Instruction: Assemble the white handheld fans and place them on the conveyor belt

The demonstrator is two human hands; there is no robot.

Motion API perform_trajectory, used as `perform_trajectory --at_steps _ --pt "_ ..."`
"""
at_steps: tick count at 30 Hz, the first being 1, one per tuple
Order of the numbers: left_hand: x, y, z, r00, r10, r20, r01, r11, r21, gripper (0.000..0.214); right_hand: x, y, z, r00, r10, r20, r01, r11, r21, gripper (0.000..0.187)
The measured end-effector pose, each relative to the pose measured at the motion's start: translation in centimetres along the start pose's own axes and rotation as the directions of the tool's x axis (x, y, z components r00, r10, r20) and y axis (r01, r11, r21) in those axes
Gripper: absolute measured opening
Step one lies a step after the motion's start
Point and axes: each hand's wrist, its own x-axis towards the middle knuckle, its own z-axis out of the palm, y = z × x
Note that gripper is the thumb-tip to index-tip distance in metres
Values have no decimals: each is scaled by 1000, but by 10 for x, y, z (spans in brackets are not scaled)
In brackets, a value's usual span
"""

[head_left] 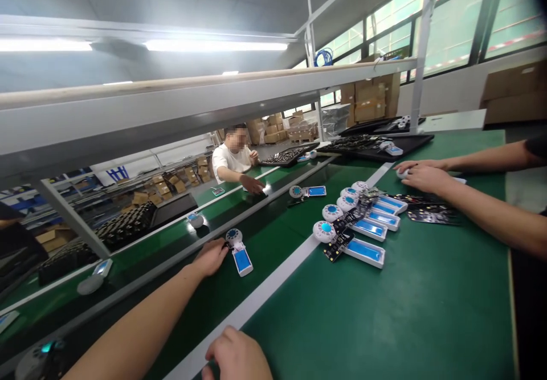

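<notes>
My left hand (211,257) reaches out over the green belt, its fingertips closed at the round head of a white device (242,260) with a blue panel. A small dark part shows between the fingertips and that head. Near the bottom edge, my right hand (240,356) is low over the green table, thumb and forefinger apart, with nothing visible in it. To its upper right lies a row of several similar white devices (363,253), with black circuit boards (337,246) across their middles. Farther along is another white device (316,191).
At the right, another person's hands (423,176) hold a white part beside loose circuit boards (433,213). A person (233,158) sits across the belt, one arm extended. Black trays (363,143) stand at the back. A metal rail (273,197) and overhead shelf (171,103) cross the view.
</notes>
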Motion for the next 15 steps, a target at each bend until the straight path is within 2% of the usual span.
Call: perform_trajectory --at_steps 7,12,15 --pt "8 14 12 979 -203 1 201 968 -148 33 -1 11 11 994 -32 -103 35 999 35 14" --pt "-5 25 28 907 -421 33 414 872 -259 34 1 21 14 979 -81 -189 98 992 83 13" --pt "-21 28 25 862 -506 34 484 802 -350 34 2 25 9 964 -19 -264 59 988 143 14"
